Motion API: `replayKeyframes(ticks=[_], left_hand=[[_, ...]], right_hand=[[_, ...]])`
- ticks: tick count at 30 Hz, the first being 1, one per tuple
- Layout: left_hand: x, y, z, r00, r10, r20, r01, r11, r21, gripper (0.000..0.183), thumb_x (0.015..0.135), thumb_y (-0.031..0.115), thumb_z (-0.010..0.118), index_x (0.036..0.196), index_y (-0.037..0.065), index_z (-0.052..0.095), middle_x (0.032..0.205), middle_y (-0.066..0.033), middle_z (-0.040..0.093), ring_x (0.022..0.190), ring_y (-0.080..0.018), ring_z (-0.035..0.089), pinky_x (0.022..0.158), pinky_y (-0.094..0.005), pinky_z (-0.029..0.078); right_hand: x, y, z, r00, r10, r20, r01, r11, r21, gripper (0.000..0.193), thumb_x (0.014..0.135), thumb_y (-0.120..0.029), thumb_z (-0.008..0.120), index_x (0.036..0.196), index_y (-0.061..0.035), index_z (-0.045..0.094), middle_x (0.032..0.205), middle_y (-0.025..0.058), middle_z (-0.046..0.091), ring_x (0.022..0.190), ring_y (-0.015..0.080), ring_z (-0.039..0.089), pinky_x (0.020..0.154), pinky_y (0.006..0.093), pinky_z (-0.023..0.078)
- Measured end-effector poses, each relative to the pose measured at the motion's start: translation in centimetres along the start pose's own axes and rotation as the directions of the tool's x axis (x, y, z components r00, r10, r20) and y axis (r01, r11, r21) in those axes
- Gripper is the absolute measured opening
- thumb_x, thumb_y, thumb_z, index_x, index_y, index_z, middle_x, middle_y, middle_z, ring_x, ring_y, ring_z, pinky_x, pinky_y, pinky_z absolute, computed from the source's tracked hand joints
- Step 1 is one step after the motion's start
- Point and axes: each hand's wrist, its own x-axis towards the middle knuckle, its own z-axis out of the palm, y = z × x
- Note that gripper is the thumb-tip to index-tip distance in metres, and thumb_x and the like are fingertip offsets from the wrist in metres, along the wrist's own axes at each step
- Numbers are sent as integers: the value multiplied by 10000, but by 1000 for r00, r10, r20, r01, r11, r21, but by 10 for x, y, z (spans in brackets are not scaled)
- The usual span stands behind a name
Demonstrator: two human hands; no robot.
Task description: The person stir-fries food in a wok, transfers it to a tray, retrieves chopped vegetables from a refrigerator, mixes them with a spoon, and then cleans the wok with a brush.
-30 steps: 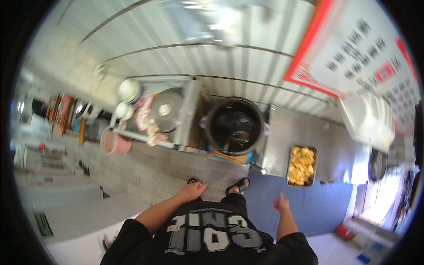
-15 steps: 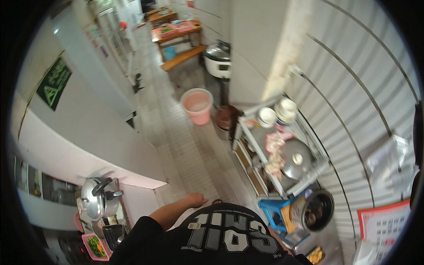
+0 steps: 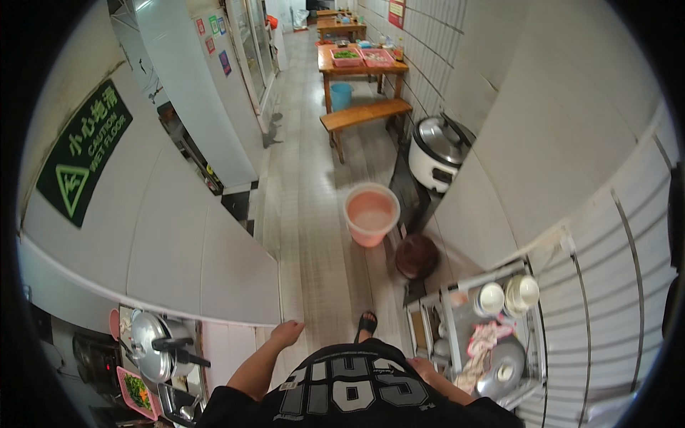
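My left hand [image 3: 288, 333] hangs beside my body at the corner of the low white wall, its fingers curled in and nothing visible in them. My right hand [image 3: 422, 367] is low against my dark shirt, close to a metal rack [image 3: 448, 314]; its fingers are mostly hidden. Neither hand is seen touching an object. On the floor ahead stands a pink bucket [image 3: 371, 214], and right behind my right hand the rack bears a pot lid [image 3: 505, 372], a pinkish cloth [image 3: 485, 342] and stacked white bowls [image 3: 524, 292].
A brown round container [image 3: 417, 257] and a large rice cooker [image 3: 437, 153] line the right wall. Farther on are a wooden bench [image 3: 365, 115] and a table [image 3: 364, 65] with pink trays. At lower left stands a pressure cooker [image 3: 151, 346] beside a pink basket of vegetables [image 3: 135, 394].
My view has turned to the left and moved forward along the passage. The bucket and rack now appear nearer, my right hand has come into view, and a sandalled foot shows ahead.
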Motion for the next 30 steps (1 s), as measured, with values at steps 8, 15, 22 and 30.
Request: replayKeyframes(ticks=[8,15,22,30], left_hand=[[27,-131,-11,889,-458,-16,433,850,-299,499,914,439,397,1018,3,615,1035,-238,644,834,-360,661,823,-427,506],[102,-127,-48,844,-436,312,521,803,-289,251,828,12,575,1075,24,534,779,-169,656,603,-232,666,471,-363,531],[294,-82,-254,950,-266,-164,162,867,-471,505,898,432,431,961,-17,655,977,-261,647,955,-409,613,852,-485,466],[472,-50,-458,919,-345,-193,150,756,-638,478,884,446,440,1002,32,646,1044,-225,639,999,-383,605,845,-449,471]], right_hand=[[187,-119,-193,1000,-24,-5,21,940,-340,391,888,-401,497,985,-65,673,1005,205,644,973,394,604,821,472,490],[377,-346,-337,975,-203,-92,199,979,-52,553,908,-503,452,783,-10,669,685,113,663,621,214,663,621,349,511],[484,-438,-366,976,-162,-146,150,985,-87,407,918,-284,454,1242,-53,537,908,173,667,738,323,652,771,411,505],[562,-402,-455,893,430,-133,-246,713,657,407,861,-112,465,1261,-50,427,860,161,574,682,291,602,533,387,504]])
